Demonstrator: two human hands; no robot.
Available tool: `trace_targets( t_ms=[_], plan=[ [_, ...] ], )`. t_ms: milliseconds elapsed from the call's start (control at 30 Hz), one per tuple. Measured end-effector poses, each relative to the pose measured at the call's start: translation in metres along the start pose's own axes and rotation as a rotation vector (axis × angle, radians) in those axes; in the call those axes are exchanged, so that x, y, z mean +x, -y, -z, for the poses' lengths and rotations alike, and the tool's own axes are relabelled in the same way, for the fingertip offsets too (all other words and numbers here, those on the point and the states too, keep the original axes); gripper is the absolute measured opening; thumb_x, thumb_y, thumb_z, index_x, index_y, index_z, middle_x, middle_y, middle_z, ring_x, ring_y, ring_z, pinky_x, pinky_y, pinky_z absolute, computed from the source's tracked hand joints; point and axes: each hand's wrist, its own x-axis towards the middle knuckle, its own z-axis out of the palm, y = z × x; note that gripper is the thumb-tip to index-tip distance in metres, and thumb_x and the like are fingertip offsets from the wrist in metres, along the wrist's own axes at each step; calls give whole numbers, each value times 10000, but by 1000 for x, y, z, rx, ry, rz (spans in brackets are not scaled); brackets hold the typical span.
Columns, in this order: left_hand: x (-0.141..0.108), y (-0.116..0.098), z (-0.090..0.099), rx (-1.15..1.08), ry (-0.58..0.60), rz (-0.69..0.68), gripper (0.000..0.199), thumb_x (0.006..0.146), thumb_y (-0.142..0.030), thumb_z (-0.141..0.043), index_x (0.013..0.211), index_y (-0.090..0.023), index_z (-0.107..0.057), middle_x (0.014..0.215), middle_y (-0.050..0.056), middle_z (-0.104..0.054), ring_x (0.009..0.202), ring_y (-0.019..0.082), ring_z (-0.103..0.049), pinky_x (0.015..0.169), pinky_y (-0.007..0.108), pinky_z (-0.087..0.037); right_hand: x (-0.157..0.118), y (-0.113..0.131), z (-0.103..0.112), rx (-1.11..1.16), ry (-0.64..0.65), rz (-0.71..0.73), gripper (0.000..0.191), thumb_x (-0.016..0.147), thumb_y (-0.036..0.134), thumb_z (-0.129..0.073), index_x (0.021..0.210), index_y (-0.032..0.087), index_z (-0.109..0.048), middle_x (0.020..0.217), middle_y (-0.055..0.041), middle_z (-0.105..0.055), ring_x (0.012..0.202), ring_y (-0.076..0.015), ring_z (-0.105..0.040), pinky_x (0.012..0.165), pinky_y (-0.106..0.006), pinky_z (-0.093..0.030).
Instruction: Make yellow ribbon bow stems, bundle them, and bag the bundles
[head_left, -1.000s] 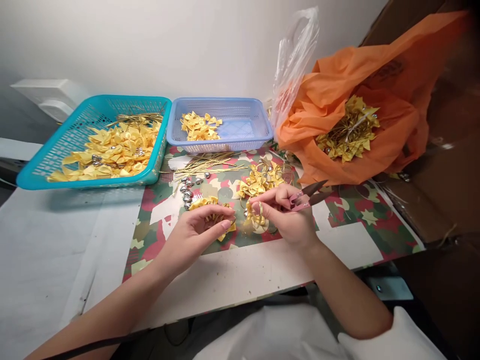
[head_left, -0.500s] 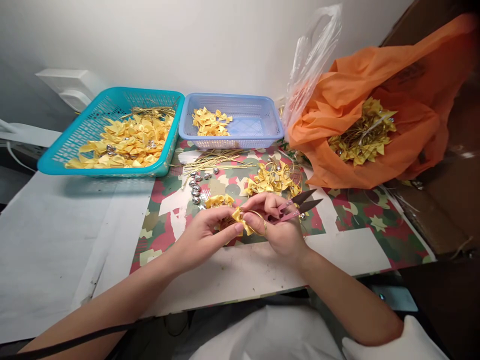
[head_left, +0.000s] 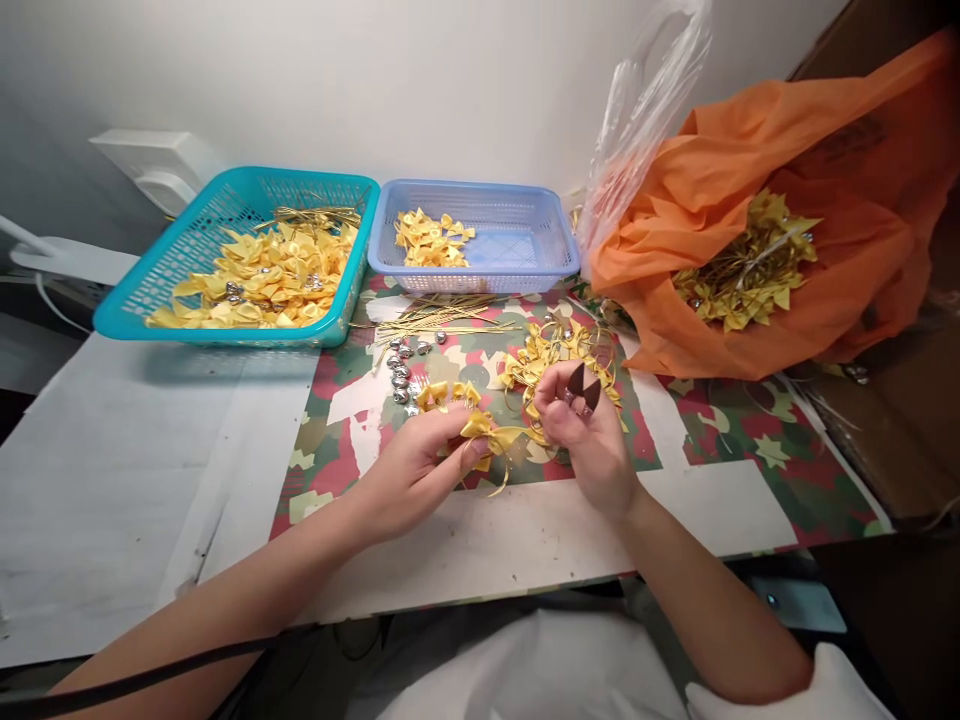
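Observation:
My left hand [head_left: 420, 465] pinches a yellow ribbon bow [head_left: 477, 428] between thumb and fingers, low in the middle of the view. A ribbon end stretches from the bow toward my right hand [head_left: 581, 430], and a thin gold loop hangs under it. In my right hand are small pink-handled scissors [head_left: 583, 390], their dark blades pointing up, their handles mostly hidden by the fingers. Whether the right fingertips also pinch the ribbon is too small to tell. More bows [head_left: 448, 394] lie just behind my left hand.
Behind stand a teal basket [head_left: 352, 290] of yellow bows and a blue basket [head_left: 525, 275] with fewer bows. Gold wires [head_left: 442, 315], silver bells [head_left: 400, 378] and a bow pile [head_left: 555, 350] lie on the patterned sheet. An orange bag [head_left: 675, 220] is at right.
My right hand has moved away from my left and turned, so the scissor blades now point up instead of right. Ribbon now spans the gap between the hands. The view has shifted slightly.

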Motion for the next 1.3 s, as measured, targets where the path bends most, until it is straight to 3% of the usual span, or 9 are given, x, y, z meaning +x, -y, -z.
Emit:
trace_targets(
  t_ms=[167,333,467,633,733,833,933,1100,1300],
  plan=[
    [0,-4,-1,38,13,-3,384,986,-407,-382,712,-191,-544,688,17,-523,664,165,-467,639,277,-379,0,4,-9,-273,94,20,193,761,242,-739,944,242,-680,588,69,-397,515,-85,-344,465,-232,-275],
    [-2,-2,-1,-78,-10,94,426,959,-481,-379,766,-199,-633,749,51,-580,743,206,-519,689,302,-437,-1,-3,-16,-252,113,-58,144,736,159,-695,869,213,-699,589,52,-492,509,-84,-405,471,-225,-325],
    [-3,2,0,-201,-26,141,455,950,-515,-373,760,-193,-633,749,48,-570,747,206,-522,702,311,-457,0,-2,-19,-168,84,-128,85,759,238,-718,830,212,-678,545,78,-401,478,-72,-329,452,-215,-299],
    [-1,-1,1,-208,58,155,346,932,-473,-485,803,-180,-618,758,24,-547,734,176,-519,675,278,-444,0,-2,-20,-146,81,-178,207,779,392,-723,831,206,-650,563,83,-307,496,-78,-291,463,-220,-289],
    [-1,-2,1,-218,61,144,332,950,-431,-474,776,-173,-589,748,13,-522,690,148,-487,625,257,-412,-1,-6,-15,-129,63,-179,281,802,455,-699,934,217,-629,607,75,-313,515,-85,-308,479,-227,-295],
    [-1,-3,1,-211,43,148,335,961,-401,-455,745,-171,-568,747,15,-515,677,140,-468,605,255,-395,-3,-6,-4,-85,35,-110,408,874,608,-544,1061,246,-570,702,43,-388,531,-98,-330,490,-250,-306],
    [-1,-4,1,-191,30,170,342,956,-387,-448,712,-171,-552,723,16,-510,663,140,-459,588,255,-387,-2,0,7,-232,63,36,443,943,634,-370,930,236,-562,706,19,-424,554,-115,-365,519,-270,-311],
    [1,-4,1,-195,27,146,293,927,-332,-442,702,-171,-538,687,2,-496,620,128,-439,560,247,-367,2,9,11,-672,236,236,309,941,422,-491,742,200,-570,622,13,-504,573,-116,-451,546,-262,-320],
    [1,-3,2,-208,55,188,250,869,-284,-450,652,-173,-506,617,-16,-461,567,115,-413,521,234,-331,4,10,11,-878,228,263,262,881,372,-564,708,184,-623,602,7,-569,547,-107,-479,524,-244,-321]
  ],
)
